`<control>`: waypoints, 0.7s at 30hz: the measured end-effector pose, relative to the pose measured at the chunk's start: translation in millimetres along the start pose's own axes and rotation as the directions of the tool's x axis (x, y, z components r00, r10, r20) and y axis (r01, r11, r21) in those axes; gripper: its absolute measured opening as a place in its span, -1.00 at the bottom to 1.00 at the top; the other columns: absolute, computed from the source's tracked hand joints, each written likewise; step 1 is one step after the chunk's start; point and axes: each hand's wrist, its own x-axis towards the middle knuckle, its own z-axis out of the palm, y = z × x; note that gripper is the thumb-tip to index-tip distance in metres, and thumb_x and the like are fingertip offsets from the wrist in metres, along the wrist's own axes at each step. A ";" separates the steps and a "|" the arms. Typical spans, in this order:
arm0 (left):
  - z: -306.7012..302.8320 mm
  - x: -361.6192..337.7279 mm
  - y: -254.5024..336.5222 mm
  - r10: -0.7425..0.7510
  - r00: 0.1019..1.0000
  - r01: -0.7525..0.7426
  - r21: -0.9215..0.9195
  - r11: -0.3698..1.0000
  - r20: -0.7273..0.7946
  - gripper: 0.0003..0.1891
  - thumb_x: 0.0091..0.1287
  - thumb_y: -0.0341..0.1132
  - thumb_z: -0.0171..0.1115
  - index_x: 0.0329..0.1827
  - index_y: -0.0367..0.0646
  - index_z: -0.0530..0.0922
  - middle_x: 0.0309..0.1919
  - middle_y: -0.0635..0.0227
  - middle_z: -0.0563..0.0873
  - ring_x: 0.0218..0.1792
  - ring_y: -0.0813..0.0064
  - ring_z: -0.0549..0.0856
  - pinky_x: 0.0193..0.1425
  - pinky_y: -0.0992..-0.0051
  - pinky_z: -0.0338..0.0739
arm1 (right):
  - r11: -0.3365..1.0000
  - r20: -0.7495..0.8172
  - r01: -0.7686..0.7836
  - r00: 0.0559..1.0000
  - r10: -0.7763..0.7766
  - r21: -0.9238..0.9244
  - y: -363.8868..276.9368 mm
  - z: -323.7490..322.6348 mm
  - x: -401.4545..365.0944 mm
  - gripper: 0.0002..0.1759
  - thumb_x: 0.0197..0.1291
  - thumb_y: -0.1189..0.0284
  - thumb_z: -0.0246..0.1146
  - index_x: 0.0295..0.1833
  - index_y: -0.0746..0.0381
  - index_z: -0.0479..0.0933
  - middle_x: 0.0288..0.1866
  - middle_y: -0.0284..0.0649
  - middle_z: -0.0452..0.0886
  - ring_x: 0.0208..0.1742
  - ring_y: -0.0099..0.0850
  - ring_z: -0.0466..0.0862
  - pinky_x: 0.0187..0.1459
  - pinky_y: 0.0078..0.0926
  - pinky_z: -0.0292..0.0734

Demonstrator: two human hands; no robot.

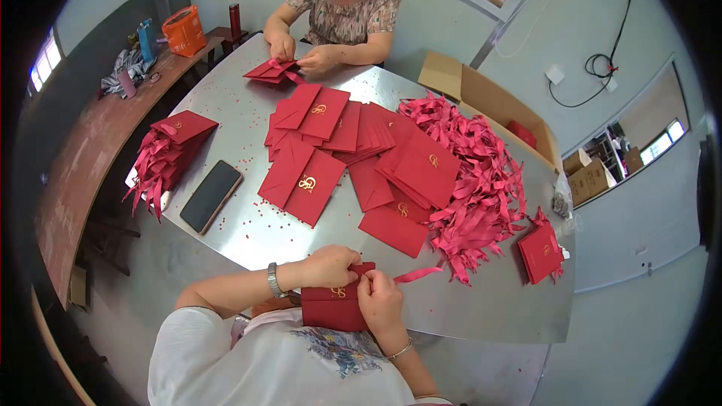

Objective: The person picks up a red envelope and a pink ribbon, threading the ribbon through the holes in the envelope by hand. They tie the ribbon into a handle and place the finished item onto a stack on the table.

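Close to my body, at the table's near edge, is a red envelope (331,314) with gold lettering. My left hand (329,266), with a watch on its wrist, pinches at the envelope's top edge. Beside it my right hand (380,299) is closed at the envelope's upper right, and a pink ribbon (418,274) trails out to the right from there. Their fingertips nearly meet, and what lies between them is too small to make out. Beyond my hands are loose red envelopes (314,184) and a large heap of pink ribbons (481,188).
A phone (211,197) lies on the metal table (481,312), left of the envelopes. Ribboned envelope stacks stand at the left (180,131) and right (540,254). Across the table a person (350,19) handles a red envelope (272,70). An open carton (496,98) is behind the ribbons.
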 end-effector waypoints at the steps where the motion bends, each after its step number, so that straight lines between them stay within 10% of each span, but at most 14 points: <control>1: -0.2 -0.8 0.5 0.012 1.000 -0.013 -0.017 1.000 -0.015 -0.73 0.13 -0.25 0.28 -0.18 -0.22 0.66 -0.35 0.04 0.71 -0.26 0.05 0.70 -0.14 0.21 0.57 | 1.000 0.006 0.020 1.000 -0.020 -0.006 0.0 -0.1 -0.4 -0.92 0.13 0.48 0.27 -0.28 0.23 0.52 -0.40 -0.13 0.63 -0.37 -0.14 0.64 -0.36 -0.20 0.54; 21: 8.7 -8.6 -2.5 0.013 0.999 -0.015 -0.042 0.999 -0.044 -0.75 0.16 -0.29 0.21 -0.14 -0.19 0.65 -0.31 0.01 0.70 -0.21 0.01 0.68 -0.08 0.16 0.56 | 1.000 0.038 -0.001 0.999 0.001 0.007 -4.8 0.8 -2.7 -0.92 0.08 0.51 0.28 -0.30 0.24 0.52 -0.43 -0.10 0.60 -0.41 -0.10 0.63 -0.39 -0.18 0.52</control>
